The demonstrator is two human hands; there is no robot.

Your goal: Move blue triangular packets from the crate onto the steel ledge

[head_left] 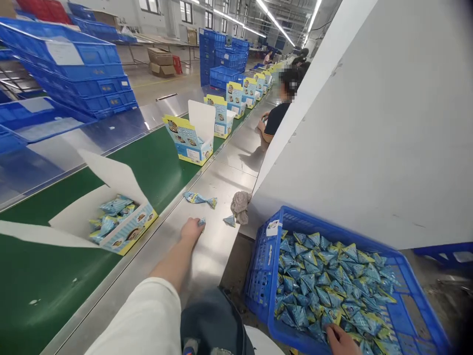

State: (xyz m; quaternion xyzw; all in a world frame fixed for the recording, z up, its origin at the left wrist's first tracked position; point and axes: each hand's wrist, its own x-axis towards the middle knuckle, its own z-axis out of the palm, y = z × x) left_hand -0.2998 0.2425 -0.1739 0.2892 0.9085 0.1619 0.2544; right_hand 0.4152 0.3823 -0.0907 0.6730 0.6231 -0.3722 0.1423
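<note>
Small blue packet (201, 223) sits under fingertips of left hand (191, 230), on the steel desk (218, 182) near its right edge; fingers curled down on it, grip not clear. Two more packets (200, 198) + a rag (240, 206) lie just beyond, far side. Open box (123, 227) w/ packets on green belt (155, 167), left. Right hand (340, 340) buried in packets in blue crate (266, 256), near right; fingers hidden, can't tell. Bare steel runs far along desk.

Bright factory hall: ceiling strip lights (273, 19), stacked blue crates (77, 74), white partition (369, 123).
</note>
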